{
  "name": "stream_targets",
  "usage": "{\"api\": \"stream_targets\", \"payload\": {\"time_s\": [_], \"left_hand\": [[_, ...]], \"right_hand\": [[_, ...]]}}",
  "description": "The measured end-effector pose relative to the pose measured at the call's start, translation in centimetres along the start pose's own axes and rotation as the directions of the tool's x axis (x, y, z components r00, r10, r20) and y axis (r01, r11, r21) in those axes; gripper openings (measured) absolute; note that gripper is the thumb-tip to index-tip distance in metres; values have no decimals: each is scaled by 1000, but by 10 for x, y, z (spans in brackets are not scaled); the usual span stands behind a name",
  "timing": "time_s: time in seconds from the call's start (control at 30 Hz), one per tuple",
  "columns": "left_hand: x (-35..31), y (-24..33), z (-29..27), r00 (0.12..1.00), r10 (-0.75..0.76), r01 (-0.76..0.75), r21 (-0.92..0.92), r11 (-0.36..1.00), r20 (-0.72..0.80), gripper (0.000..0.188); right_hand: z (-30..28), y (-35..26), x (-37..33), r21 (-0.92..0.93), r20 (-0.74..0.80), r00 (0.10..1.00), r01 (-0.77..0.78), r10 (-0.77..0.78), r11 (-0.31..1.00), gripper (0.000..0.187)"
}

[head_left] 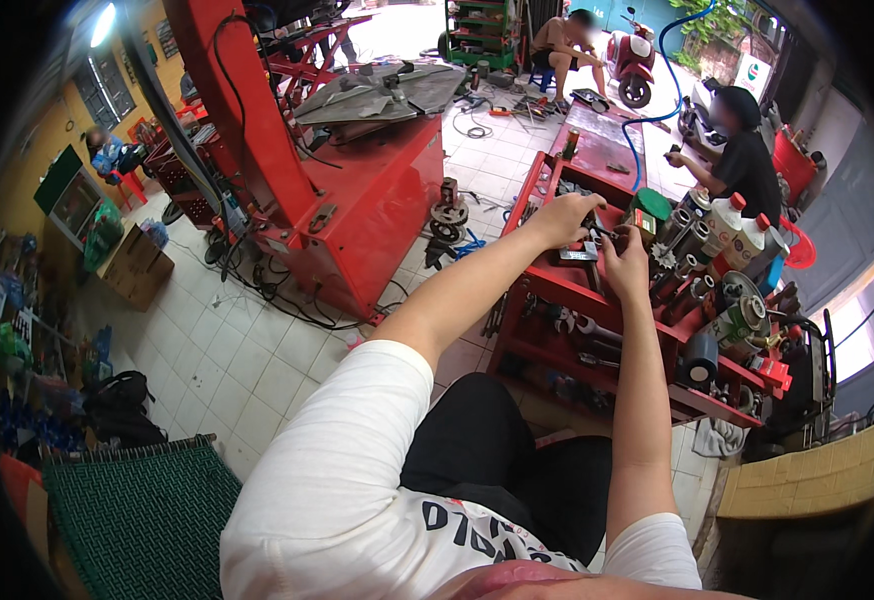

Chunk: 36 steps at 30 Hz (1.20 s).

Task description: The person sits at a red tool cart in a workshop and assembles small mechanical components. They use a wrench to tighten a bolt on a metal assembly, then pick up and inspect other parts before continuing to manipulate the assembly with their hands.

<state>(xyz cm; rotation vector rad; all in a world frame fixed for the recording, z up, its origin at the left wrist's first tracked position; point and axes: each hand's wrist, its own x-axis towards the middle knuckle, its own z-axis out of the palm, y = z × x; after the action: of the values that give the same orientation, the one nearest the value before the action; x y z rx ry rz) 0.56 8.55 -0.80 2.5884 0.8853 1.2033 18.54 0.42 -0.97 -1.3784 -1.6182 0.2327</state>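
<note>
Both of my arms reach out over a red tool cart (569,290) with trays and shelves of tools. My left hand (564,221) is over the cart's upper tray, its fingers bent inward. Close by on the right, my right hand (628,262) has thumb and fingers drawn together. A small dark piece (604,232) shows between the fingertips of the two hands; its kind is too small to tell. Beneath them lies a silvery metal block (579,253) in the tray. A green-lidded can (653,205) stands just beyond my right hand.
Bottles with red caps (725,215), spray cans and metal sockets crowd the cart's right side. Wrenches (597,328) lie on its lower shelf. Left stands a large red machine (357,220) with cables on the tiled floor. A person in black (742,150) is at the far right; another sits farther back.
</note>
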Motion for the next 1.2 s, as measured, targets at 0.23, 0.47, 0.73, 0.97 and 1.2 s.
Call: {"api": "stream_targets", "payload": {"time_s": [0.23,0.47,0.73,0.97,1.2], "left_hand": [[2,-2,-1,1000,21,-21,23,1000,15,56],[2,5,-4,998,63,-63,10,998,6,51],[0,6,-6,999,43,-44,-28,999,-12,49],[2,3,-4,998,68,-68,-16,998,-9,47],[1,1,-4,997,80,-80,-30,996,-4,49]], "right_hand": [[1,7,3,-84,28,999,-44,47,995,26],[0,7,7,-156,21,989,-141,146,978,37],[1,8,2,-35,-8,1000,-10,9,999,27],[1,11,5,-160,51,994,-87,96,983,40],[-1,4,6,-192,107,984,-119,141,974,51]]}}
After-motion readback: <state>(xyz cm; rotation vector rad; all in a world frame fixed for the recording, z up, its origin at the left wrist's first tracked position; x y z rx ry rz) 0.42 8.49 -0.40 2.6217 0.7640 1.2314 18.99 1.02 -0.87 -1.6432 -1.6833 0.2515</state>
